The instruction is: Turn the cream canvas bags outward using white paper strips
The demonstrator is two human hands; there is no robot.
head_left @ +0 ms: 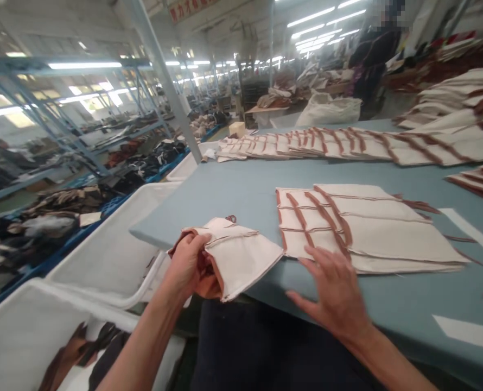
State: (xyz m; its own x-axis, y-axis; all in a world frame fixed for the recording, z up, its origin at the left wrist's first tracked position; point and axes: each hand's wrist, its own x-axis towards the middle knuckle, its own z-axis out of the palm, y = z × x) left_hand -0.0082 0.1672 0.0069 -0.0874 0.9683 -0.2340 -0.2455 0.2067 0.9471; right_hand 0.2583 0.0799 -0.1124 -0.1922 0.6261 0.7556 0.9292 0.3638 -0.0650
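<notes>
My left hand (190, 260) grips the brown-edged opening of a cream fabric piece (241, 258), which looks like a sewn bag panel with an orange-brown inner side. Part of that piece hangs over the front edge of the blue-grey table (241, 184). To the right, my right hand (333, 288) hovers with fingers spread, holding nothing. Its fingertips are by the lower edge of overlapping cream pieces with brown trim (392, 233); whether they touch is unclear. A small brown scrap (230, 219) lies behind the held piece.
A long row of similar pieces (306, 142) crosses the table's back, with more stacked at right. White bins (115, 244) stand left of the table, beside a metal post (168, 76). White strips (465, 331) lie at right. A person (374, 60) stands at the back.
</notes>
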